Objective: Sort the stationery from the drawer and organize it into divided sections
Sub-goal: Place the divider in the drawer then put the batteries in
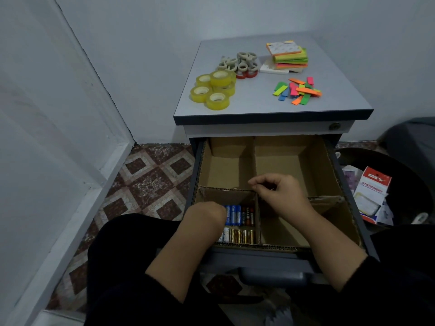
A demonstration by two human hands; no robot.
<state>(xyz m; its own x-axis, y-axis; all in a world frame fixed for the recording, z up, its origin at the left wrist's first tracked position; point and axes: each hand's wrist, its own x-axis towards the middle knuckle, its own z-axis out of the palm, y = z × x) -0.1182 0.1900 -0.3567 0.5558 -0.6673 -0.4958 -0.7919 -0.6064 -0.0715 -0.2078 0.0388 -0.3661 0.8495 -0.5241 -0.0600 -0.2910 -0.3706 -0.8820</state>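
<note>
My left hand [207,214] reaches into the drawer's [348,198] near-left section, its fingers hidden, so I cannot tell their grip. Beside it the batteries [239,223] lie in two rows, long axes pointing away from me. My right hand [280,191] hovers over the cardboard divider [255,161], fingers curled, thumb and forefinger pinched; anything held is too small to see.

yellow tape rolls [213,90], grey-white rolls [237,61] w/ red ones [246,74] beside. neon orange/green/pink sticky pads [289,57]; flags [297,90] orange, green, pink, blue. brown cardboard dividers [256,158]. batteries [238,223] blue, red-black, gold. floor [150,180] maroon/cream diamond tile. black sleeves [131,274].
</note>
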